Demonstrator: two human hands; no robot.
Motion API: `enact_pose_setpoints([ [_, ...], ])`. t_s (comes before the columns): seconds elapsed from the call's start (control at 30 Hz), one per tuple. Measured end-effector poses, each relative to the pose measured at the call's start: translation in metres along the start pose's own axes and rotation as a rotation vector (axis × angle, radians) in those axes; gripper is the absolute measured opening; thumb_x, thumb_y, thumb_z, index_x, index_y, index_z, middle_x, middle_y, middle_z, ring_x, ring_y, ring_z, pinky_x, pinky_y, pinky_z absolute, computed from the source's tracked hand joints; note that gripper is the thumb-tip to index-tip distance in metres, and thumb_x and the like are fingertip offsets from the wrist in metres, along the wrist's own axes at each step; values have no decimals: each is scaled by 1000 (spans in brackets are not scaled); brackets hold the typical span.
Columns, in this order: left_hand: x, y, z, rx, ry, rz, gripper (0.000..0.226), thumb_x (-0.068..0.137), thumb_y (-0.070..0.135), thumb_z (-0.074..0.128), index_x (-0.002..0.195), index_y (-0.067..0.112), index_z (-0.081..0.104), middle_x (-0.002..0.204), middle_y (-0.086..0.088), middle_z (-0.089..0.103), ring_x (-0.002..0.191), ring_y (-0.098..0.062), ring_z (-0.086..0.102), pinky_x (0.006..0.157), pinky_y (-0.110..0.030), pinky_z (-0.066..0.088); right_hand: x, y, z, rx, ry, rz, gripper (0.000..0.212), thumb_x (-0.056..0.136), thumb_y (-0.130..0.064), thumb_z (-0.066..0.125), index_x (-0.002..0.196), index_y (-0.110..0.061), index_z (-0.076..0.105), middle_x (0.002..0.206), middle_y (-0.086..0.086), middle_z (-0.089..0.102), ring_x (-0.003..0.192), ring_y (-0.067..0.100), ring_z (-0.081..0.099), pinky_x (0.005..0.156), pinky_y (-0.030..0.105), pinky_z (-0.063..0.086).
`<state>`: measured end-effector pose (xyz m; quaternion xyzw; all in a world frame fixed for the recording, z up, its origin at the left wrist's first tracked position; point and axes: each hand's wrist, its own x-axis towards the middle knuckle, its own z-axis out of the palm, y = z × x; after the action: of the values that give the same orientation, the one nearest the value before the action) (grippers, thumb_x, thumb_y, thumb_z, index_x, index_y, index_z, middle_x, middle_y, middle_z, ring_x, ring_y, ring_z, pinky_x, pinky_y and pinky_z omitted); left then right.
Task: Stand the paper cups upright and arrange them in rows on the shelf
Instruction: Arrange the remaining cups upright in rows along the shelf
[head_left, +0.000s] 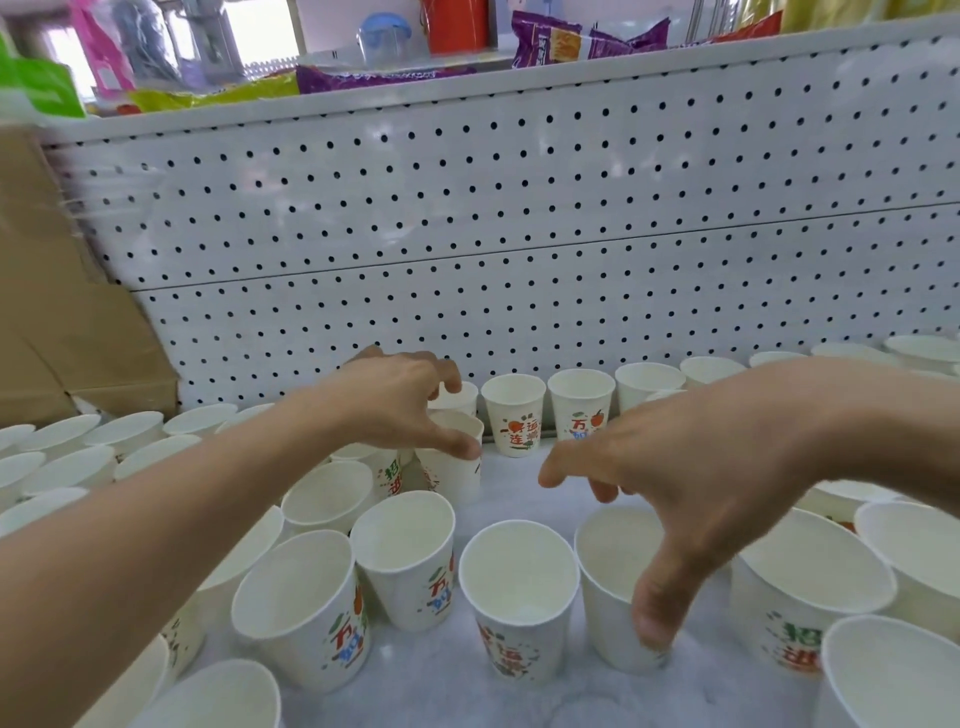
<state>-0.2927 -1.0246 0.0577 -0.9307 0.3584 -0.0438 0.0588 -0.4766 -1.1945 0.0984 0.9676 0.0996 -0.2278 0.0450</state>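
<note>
Left hand (400, 410) pinches one paper cup (453, 480) by its rim at frame centre, just before the back row (514, 415). Right hand (691, 478) hovers, fingers loosely spread, holding nothing, above empty upright cups (519, 577) on the shelf (511, 486).

Cups (514, 415) on a shelf (509, 488) before a pegboard (519, 234).
One row lines the pegboard; more crowd left, right and front. The left hand (395, 400) grips a cup (460, 475) just before that row. A box (78, 338) sits far left; bags (550, 39) lie above.
</note>
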Motion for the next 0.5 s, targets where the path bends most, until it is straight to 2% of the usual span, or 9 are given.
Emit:
enact_pose_setpoints([
  [0.07, -2, 4, 0, 42, 33, -12, 78, 65, 83, 55, 123, 31, 46, 114, 13, 55, 93, -11, 56, 98, -37, 35, 3, 2, 5, -31, 26, 12, 92, 64, -70, 71, 137, -52, 18, 93, -27, 36, 102, 5, 40, 82, 28, 36],
  [0.1, -2, 5, 1, 50, 40, -13, 76, 67, 82, 55, 122, 30, 46, 113, 12, 55, 95, -12, 57, 96, -36, 37, 4, 3, 6, -29, 33, 23, 89, 67, -66, 72, 137, -51, 19, 90, -26, 35, 100, 6, 41, 79, 27, 37],
  [0.23, -5, 6, 4, -32, 43, 49, 63, 71, 70, 62, 120, 34, 46, 117, 13, 53, 93, -11, 58, 86, -34, 47, 15, 13, 5, -13, 66, 57, 83, 73, -53, 75, 138, -45, 24, 111, -19, 43, 102, 9, 47, 81, 27, 42],
  [0.37, -10, 12, 3, -238, -3, 158, 52, 77, 41, 76, 120, 34, 48, 115, 17, 51, 95, -2, 57, 85, -29, 51, 35, 28, 0, 35, 131, 45, 81, 74, -38, 79, 138, -41, 30, 121, -15, 51, 107, 12, 52, 90, 32, 46],
  [0.4, -10, 13, 3, -280, -18, 183, 48, 78, 34, 76, 118, 34, 50, 114, 18, 51, 96, 1, 57, 85, -28, 52, 39, 32, 0, 59, 146, 35, 80, 74, -33, 79, 138, -39, 32, 123, -15, 51, 107, 12, 52, 89, 30, 46],
  [0.5, -12, 15, 4, -303, -45, 256, 35, 82, 15, 70, 106, 34, 56, 107, 18, 57, 96, 4, 57, 84, -20, 49, 48, 39, -2, 109, 178, 13, 77, 77, -19, 76, 139, -36, 34, 128, -13, 49, 102, 10, 49, 71, 17, 39],
])
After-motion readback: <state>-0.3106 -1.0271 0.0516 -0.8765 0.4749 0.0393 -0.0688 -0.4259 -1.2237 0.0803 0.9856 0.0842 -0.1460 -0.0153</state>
